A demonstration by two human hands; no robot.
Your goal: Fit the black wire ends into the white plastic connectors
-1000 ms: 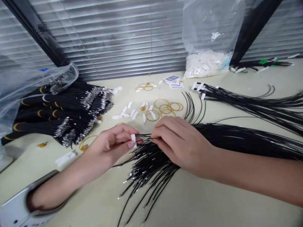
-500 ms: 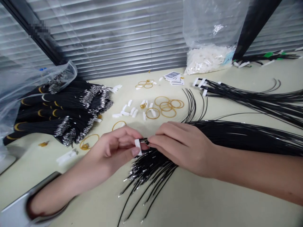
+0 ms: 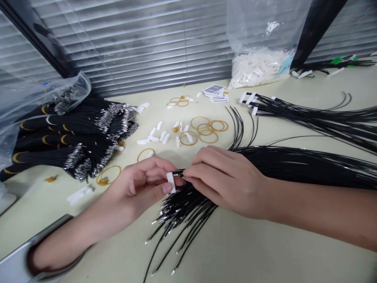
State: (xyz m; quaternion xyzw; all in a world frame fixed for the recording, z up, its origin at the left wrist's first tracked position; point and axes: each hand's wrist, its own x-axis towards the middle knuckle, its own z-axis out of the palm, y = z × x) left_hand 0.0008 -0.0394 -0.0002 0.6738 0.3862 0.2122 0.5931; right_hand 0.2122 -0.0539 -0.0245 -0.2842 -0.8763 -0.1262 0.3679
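Now white connector (image 3: 170,182) in left hand (image 3: 138,184), wires (image 3: 194,202) in right hand (image 3: 226,181)

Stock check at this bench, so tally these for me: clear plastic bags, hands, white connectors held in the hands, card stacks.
Clear plastic bags: 2 (left bag, bag of white pieces)
Hands: 2 (left hand, right hand on black wires)
White connectors held: 1 (white connector)
Card stacks: 1 (card stack)
Total: 6
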